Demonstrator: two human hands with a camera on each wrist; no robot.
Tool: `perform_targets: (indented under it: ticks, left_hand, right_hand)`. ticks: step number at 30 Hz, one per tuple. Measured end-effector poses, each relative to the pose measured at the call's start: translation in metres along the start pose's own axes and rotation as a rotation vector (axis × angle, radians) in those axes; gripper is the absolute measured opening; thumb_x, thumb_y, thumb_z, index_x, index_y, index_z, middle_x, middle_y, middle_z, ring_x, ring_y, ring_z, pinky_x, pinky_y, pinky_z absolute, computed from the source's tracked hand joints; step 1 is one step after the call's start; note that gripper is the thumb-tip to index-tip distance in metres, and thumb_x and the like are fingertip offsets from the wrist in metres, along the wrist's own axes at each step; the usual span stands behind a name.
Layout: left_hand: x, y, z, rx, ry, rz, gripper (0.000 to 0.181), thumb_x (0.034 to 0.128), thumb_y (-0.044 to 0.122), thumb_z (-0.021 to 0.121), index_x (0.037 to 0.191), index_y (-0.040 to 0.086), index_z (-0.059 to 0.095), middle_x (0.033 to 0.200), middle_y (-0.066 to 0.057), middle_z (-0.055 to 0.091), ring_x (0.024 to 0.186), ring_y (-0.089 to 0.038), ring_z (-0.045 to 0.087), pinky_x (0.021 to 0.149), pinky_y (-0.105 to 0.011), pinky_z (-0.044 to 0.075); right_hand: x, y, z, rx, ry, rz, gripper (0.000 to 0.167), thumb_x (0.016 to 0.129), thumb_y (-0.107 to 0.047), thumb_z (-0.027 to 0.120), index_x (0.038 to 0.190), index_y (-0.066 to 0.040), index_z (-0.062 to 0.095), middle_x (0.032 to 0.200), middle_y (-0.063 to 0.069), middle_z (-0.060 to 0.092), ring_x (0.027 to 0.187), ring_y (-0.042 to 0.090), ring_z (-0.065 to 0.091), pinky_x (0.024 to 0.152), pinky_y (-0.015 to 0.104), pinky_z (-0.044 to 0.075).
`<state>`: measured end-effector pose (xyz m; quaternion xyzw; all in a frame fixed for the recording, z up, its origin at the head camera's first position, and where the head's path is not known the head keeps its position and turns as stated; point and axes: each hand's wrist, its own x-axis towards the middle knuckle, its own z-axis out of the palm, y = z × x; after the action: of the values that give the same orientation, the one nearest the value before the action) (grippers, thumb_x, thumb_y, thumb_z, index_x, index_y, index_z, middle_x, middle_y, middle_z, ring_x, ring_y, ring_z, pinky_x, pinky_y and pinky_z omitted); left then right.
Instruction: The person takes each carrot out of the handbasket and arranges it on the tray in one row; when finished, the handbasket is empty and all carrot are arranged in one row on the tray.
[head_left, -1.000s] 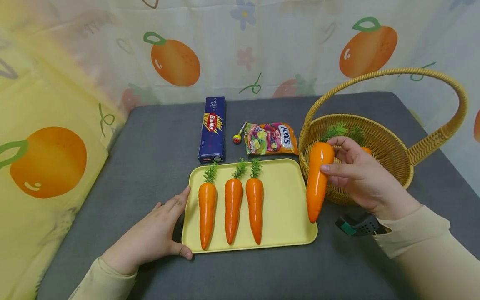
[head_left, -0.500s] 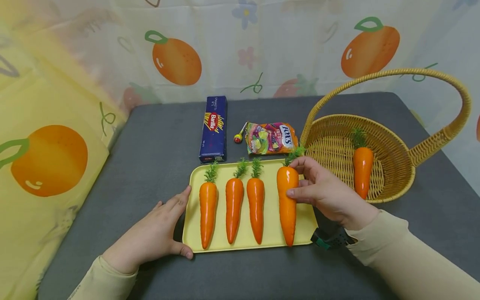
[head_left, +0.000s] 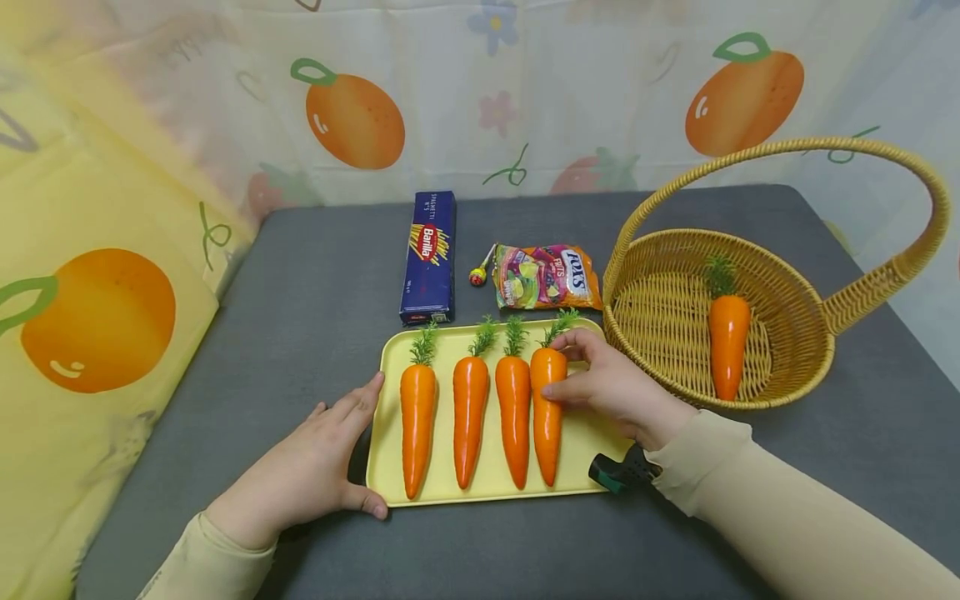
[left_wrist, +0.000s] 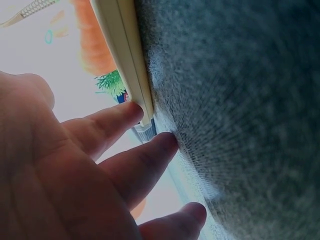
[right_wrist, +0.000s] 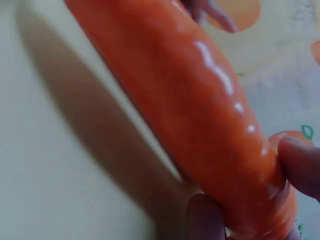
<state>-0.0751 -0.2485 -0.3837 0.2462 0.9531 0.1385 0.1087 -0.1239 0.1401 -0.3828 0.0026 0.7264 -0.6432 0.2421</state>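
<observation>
In the head view my right hand (head_left: pixel 611 387) pinches an orange toy carrot (head_left: pixel 547 425) near its leafy top. This carrot lies over the pale yellow tray (head_left: pixel 577 458), alongside the right one of three other carrots (head_left: pixel 468 417) lined up there. The right wrist view shows thumb and fingertips on either side of the held carrot (right_wrist: pixel 185 110), with its shadow on the tray. My left hand (head_left: pixel 307 467) rests at the tray's left edge with fingers spread. In the left wrist view those extended fingers (left_wrist: pixel 145 165) lie by the tray rim (left_wrist: pixel 125 55) and the dark table surface.
A wicker basket (head_left: pixel 652 317) with a tall handle stands at the right, holding one carrot (head_left: pixel 727 350). Behind the tray lie a blue Barilla spaghetti box (head_left: pixel 427 267), a lollipop (head_left: pixel 478 275) and a Fox's candy bag (head_left: pixel 547 279). A fruit-print curtain (head_left: pixel 450 92) hangs behind the table.
My right hand has carried the carrot left from beside the basket onto the tray, close to the other three. The left hand has stayed at the tray's edge.
</observation>
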Motion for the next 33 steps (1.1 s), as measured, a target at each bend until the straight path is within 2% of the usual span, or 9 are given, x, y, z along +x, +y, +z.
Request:
perform_targets:
  ticks: [3, 8, 13, 16, 20, 23, 29, 33]
  left_hand:
    - [0.0, 0.0, 0.0, 0.001, -0.001, 0.0, 0.159, 0.0577, 0.074, 0.097, 0.177, 0.003, 0.018, 0.171, -0.026, 0.044, 0.147, -0.05, 0.056, 0.117, -0.084, 0.036]
    - [0.0, 0.001, 0.0, -0.002, 0.0, 0.003, 0.158, 0.0586, 0.073, 0.097, 0.177, 0.005, 0.018, 0.172, -0.025, 0.044, 0.147, -0.05, 0.057, 0.117, -0.084, 0.035]
    - [0.0, 0.0, 0.0, 0.0, 0.0, 0.005, 0.159, 0.058, 0.073, 0.097, 0.177, 0.004, 0.018, 0.172, -0.025, 0.044, 0.147, -0.05, 0.056, 0.117, -0.084, 0.036]
    - [0.001, 0.0, 0.0, 0.003, 0.001, 0.005, 0.159, 0.0573, 0.074, 0.097, 0.176, 0.003, 0.019, 0.172, -0.025, 0.044, 0.148, -0.05, 0.055, 0.117, -0.084, 0.036]
    - [0.001, 0.001, 0.0, 0.0, 0.002, 0.005, 0.158, 0.0574, 0.073, 0.098, 0.176, 0.003, 0.02, 0.172, -0.025, 0.043, 0.148, -0.05, 0.055, 0.117, -0.084, 0.035]
    - [0.001, 0.001, 0.0, -0.004, 0.002, 0.003, 0.158, 0.0579, 0.072, 0.098, 0.176, 0.003, 0.02, 0.173, -0.024, 0.043, 0.147, -0.05, 0.056, 0.117, -0.084, 0.035]
    - [0.0, 0.001, 0.001, 0.003, 0.006, 0.007, 0.158, 0.0577, 0.073, 0.098, 0.176, 0.003, 0.019, 0.172, -0.024, 0.044, 0.147, -0.05, 0.056, 0.116, -0.084, 0.036]
    - [0.0, 0.0, 0.001, 0.003, 0.009, 0.01, 0.159, 0.0575, 0.074, 0.097, 0.176, 0.003, 0.019, 0.172, -0.024, 0.045, 0.148, -0.05, 0.056, 0.116, -0.085, 0.036]
  right_hand:
    - [0.003, 0.001, 0.003, -0.069, 0.032, 0.011, 0.058, 0.095, 0.0, 0.08, 0.143, 0.0, 0.048, 0.151, 0.025, 0.051, 0.117, 0.032, 0.063, 0.09, 0.03, 0.058]
    - [0.004, 0.0, 0.007, -0.161, 0.077, 0.013, 0.057, 0.093, -0.003, 0.084, 0.141, -0.003, 0.054, 0.145, 0.024, 0.058, 0.111, 0.031, 0.065, 0.089, 0.031, 0.055]
    - [0.004, -0.002, 0.01, -0.225, 0.093, -0.004, 0.056, 0.091, -0.003, 0.087, 0.14, -0.002, 0.06, 0.138, 0.022, 0.063, 0.092, 0.024, 0.065, 0.078, 0.032, 0.057]
    - [0.004, -0.002, 0.01, -0.297, 0.109, -0.011, 0.057, 0.09, -0.007, 0.089, 0.141, -0.005, 0.064, 0.137, 0.02, 0.065, 0.084, 0.022, 0.062, 0.071, 0.032, 0.056]
    - [0.002, -0.002, 0.009, -0.389, 0.125, -0.013, 0.061, 0.09, -0.016, 0.091, 0.146, -0.01, 0.066, 0.143, 0.018, 0.067, 0.091, 0.024, 0.062, 0.071, 0.033, 0.055]
    - [-0.001, -0.003, 0.006, -0.428, 0.108, -0.009, 0.066, 0.091, -0.02, 0.091, 0.151, -0.012, 0.063, 0.147, 0.019, 0.065, 0.096, 0.025, 0.065, 0.074, 0.035, 0.056]
    - [-0.014, -0.01, -0.003, -0.602, 0.082, -0.047, 0.077, 0.091, -0.03, 0.092, 0.157, -0.013, 0.057, 0.154, 0.023, 0.06, 0.1, 0.026, 0.07, 0.081, 0.037, 0.055]
    - [-0.029, -0.017, -0.009, -0.588, 0.076, -0.047, 0.078, 0.091, -0.031, 0.092, 0.157, -0.012, 0.056, 0.154, 0.024, 0.058, 0.103, 0.027, 0.068, 0.078, 0.037, 0.056]
